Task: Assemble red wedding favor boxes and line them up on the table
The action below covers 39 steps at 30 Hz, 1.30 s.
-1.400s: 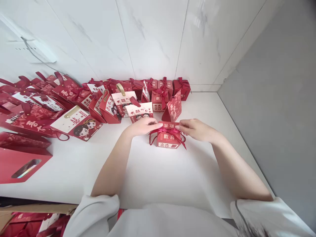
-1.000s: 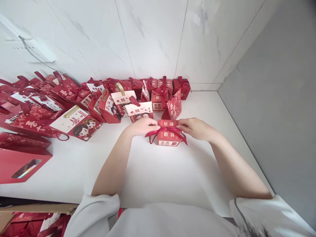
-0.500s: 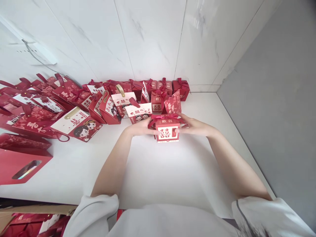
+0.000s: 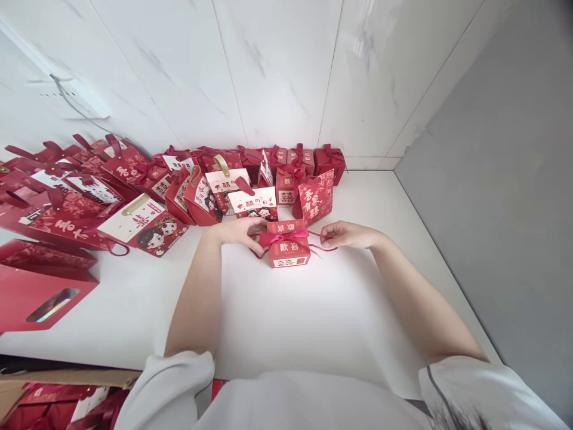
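Observation:
A small red gift box (image 4: 289, 254) with white and gold lettering stands on the white tabletop in front of me. A dark red ribbon (image 4: 286, 236) runs across its top, with loose ends at the right. My left hand (image 4: 244, 233) is curled against the box's left side, thumb in front and fingers behind, partly hidden by it. To the right, apart from the box, my right hand (image 4: 347, 235) pinches a ribbon end between thumb and fingers. Just behind stands a red gift bag (image 4: 314, 198) with white lettering.
Ribbon-tied red boxes (image 4: 330, 162) line the tiled wall (image 4: 277, 71). Handled gift boxes (image 4: 145, 226) crowd the left, beside a larger red bag (image 4: 40, 292) with a cut-out handle. A cardboard carton (image 4: 71, 380) of red packages sits below the table edge. A grey panel (image 4: 496, 179) bounds the right.
The box has tipped so its top shows more, and it sits slightly farther left. My right hand has left its side and now pinches a ribbon end.

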Each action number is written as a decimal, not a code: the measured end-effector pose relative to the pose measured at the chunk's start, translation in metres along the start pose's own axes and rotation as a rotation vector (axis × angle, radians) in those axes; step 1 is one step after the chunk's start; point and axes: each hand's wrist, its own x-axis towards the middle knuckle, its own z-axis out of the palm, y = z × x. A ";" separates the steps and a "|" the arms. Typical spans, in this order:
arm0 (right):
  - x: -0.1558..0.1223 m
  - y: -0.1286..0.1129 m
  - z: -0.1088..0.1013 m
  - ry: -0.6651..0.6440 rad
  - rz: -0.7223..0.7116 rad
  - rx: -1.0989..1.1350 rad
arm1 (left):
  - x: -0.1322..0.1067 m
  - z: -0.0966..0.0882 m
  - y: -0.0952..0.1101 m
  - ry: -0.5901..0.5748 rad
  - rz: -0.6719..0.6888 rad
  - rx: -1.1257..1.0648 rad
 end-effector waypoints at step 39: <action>-0.021 -0.029 0.000 0.673 -0.132 -0.383 | -0.060 -0.007 0.034 0.783 -0.150 0.305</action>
